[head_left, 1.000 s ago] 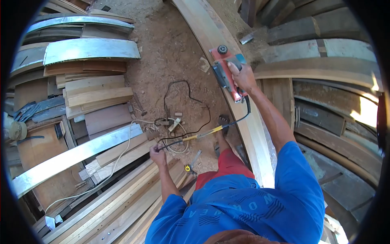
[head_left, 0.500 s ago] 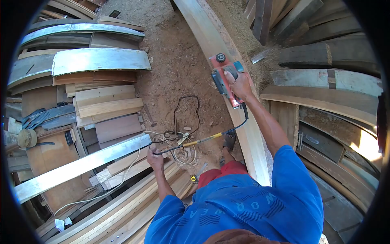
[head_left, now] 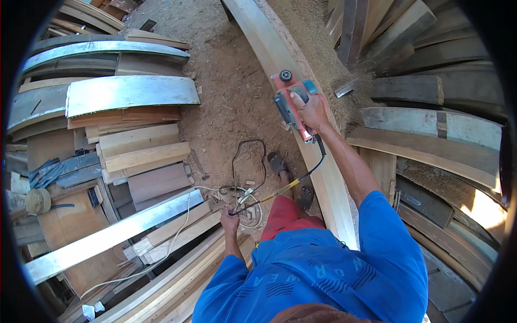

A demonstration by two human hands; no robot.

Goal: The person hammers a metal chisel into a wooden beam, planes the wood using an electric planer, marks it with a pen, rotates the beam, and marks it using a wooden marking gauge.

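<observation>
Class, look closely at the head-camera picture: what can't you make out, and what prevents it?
All in the head view:
1. The underside of the planer: hidden by the tool's own body.
2. The planer's surface beneath the right hand's grip: covered by the hand.
3. The far end of the plank: cut off by the top edge.
4. Markings on the black knob: too small.
5. Exact finger placement in the left hand's grip: too small.

- I see a long pale plank (head_left: 333,199) bearing the red planer (head_left: 286,109)
- I see dirt ground (head_left: 221,91) carrying looped black cord (head_left: 265,153) and small wood scraps (head_left: 250,182)
</observation>
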